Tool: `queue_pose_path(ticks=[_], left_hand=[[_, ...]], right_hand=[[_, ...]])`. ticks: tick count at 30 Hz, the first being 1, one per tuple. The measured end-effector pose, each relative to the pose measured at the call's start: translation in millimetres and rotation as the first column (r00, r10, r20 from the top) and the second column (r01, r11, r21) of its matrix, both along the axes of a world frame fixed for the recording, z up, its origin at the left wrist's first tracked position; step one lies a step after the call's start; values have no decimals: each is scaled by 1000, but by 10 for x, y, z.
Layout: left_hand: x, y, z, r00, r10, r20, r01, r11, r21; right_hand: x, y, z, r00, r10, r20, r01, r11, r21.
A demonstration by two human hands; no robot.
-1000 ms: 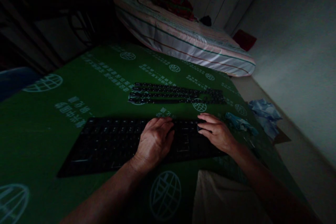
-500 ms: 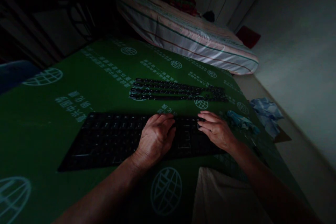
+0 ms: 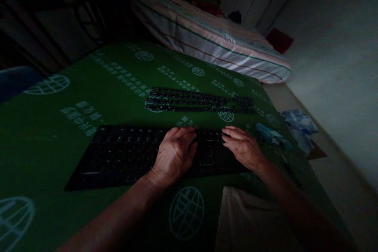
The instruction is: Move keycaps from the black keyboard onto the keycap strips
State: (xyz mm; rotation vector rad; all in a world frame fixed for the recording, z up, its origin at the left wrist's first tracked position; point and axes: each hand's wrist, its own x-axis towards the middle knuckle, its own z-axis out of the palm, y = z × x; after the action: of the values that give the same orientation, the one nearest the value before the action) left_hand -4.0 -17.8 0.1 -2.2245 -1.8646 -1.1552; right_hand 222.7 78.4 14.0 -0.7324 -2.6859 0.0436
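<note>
A black keyboard (image 3: 118, 153) lies on the green table, with bare spots in its right part where keys are off. My left hand (image 3: 176, 150) rests over its middle, fingers curled towards the far edge; the fingertips are partly hidden. Right of it, my right hand (image 3: 243, 146) has its fingers drawn together at the upper right of the keyboard, on what looks like a small black keycap (image 3: 223, 138). Beyond the keyboard, loose black keycaps (image 3: 186, 102) lie in several long rows, more scattered at their right end.
Crumpled blue plastic (image 3: 273, 137) lies right of the keyboard on the green table (image 3: 118, 98). A pale cloth (image 3: 251, 220) is at the near edge. Behind stands a bed with a striped mattress (image 3: 212, 47). Bluish crumpled wrapping (image 3: 299, 124) lies on the floor by the wall.
The right fingers have shifted slightly and press lower at the same spot on the keyboard. My left hand and the rows of keycaps stay as they were.
</note>
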Motion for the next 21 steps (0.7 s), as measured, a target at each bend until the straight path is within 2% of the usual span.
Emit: queue_pose_path(ticks=[5, 10, 14, 21], left_hand=[[1, -1, -1, 1000, -6, 16, 6, 1000, 3], [3, 1, -8, 1000, -5, 7, 5, 1000, -1], [5, -2, -2, 1000, 2, -7, -2, 1000, -14], [3, 3, 14, 1000, -3, -6, 3, 1000, -19]], right_hand=[[7, -29, -11, 1000, -5, 12, 4, 1000, 18], [22, -141, -27, 991, -35, 125, 18, 991, 134], [28, -215, -49, 988, -58, 145, 25, 975, 219], [19, -280, -48, 985, -83, 149, 52, 978, 202]])
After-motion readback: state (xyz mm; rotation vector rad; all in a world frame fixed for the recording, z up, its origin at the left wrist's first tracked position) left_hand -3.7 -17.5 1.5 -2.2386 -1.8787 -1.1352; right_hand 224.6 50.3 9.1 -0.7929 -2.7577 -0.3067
